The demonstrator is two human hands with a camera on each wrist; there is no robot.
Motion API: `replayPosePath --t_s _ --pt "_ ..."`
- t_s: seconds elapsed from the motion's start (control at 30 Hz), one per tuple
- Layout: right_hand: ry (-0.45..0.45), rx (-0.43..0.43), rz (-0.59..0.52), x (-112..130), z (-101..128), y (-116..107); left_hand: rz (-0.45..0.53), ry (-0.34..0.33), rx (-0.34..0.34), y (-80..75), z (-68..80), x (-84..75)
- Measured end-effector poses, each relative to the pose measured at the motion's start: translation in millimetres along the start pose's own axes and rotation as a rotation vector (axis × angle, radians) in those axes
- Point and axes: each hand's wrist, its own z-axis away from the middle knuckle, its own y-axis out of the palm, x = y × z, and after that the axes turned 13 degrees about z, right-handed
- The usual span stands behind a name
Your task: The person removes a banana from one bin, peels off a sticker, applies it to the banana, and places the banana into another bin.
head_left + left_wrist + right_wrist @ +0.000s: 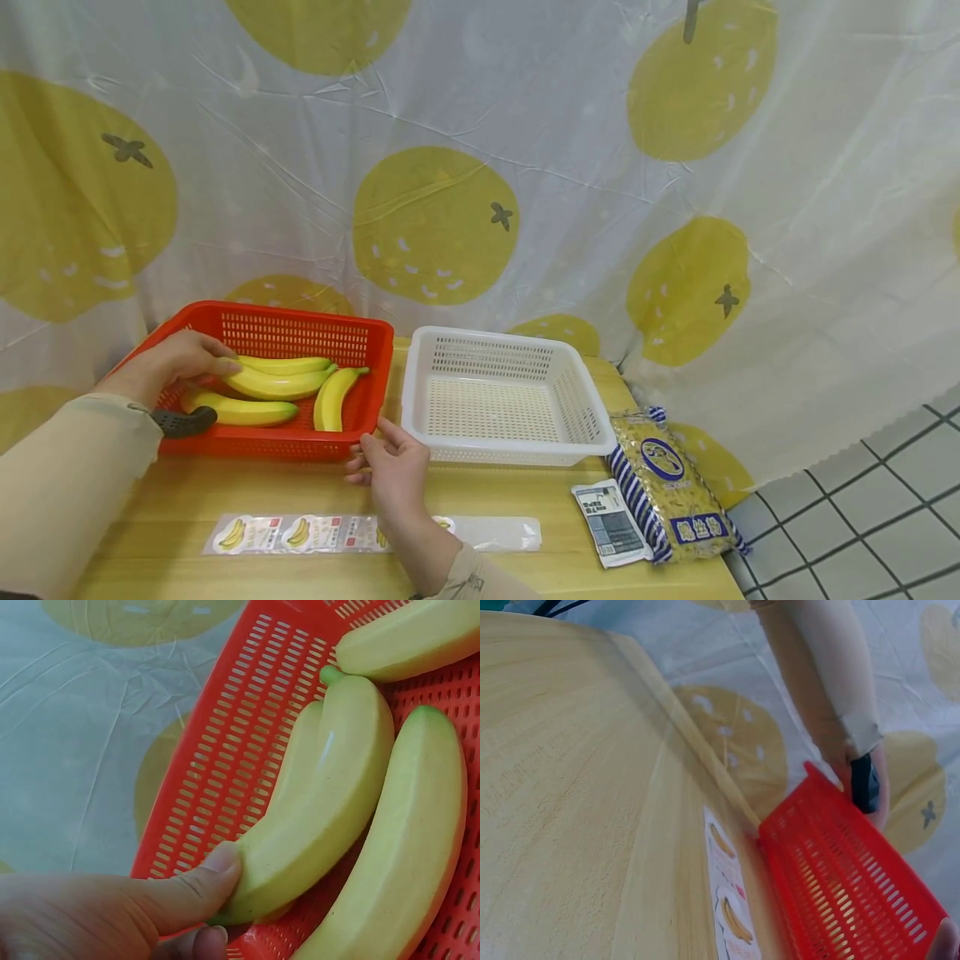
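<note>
My left hand reaches into the red basket on the left of the table. Thumb and fingers pinch the green-tipped end of a yellow banana, whose stem points away to the right. Beneath and beside it lie another banana, a partly hidden banana along the back wall, and a further banana near the right wall. At the basket's front right corner, my right hand holds the rim; one fingertip shows there in the right wrist view.
A white basket stands just right of the red one. In front lies a clear strip of banana labels, partly under my right forearm. Farther right are a small packet and a yellow noodle bag. A fruit-print curtain hangs behind the table.
</note>
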Motion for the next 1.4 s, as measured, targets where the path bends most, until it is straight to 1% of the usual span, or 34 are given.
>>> replayPosePath --t_s 0.2,0.3,0.6,0.8,0.93,1.0,1.2,1.3,1.4 --pt "0.0 0.008 0.01 0 1 -2 0.016 0.016 -0.055 1.2 -2.5 -1.5" --pt "0.002 0.016 0.014 -1 1 -3 0.017 0.038 -0.081 0.8 -1.7 -2.4" --pt "-0.01 0.024 0.032 -1 2 -4 -0.022 0.05 -0.096 -0.6 2.7 -10.9" --pt "-0.017 0.029 0.035 0 4 -4 -0.022 0.093 -0.119 -3.0 14.2 -18.7" --pt "-0.021 0.035 0.039 0 4 -5 -0.017 0.116 -0.133 -4.6 20.7 -21.4" --pt "-0.022 0.039 0.046 0 4 -5 -0.033 0.125 -0.147 -5.6 23.2 -21.3" --pt "-0.023 0.051 0.059 -1 3 -6 -0.052 0.119 -0.173 -8.5 32.8 -19.8" --pt "-0.034 0.054 0.055 -2 1 -6 -0.046 0.123 -0.189 -5.6 39.6 -22.6" --pt "-0.066 0.058 0.063 -4 0 -7 -0.033 0.135 -0.21 2.3 47.7 -28.1"
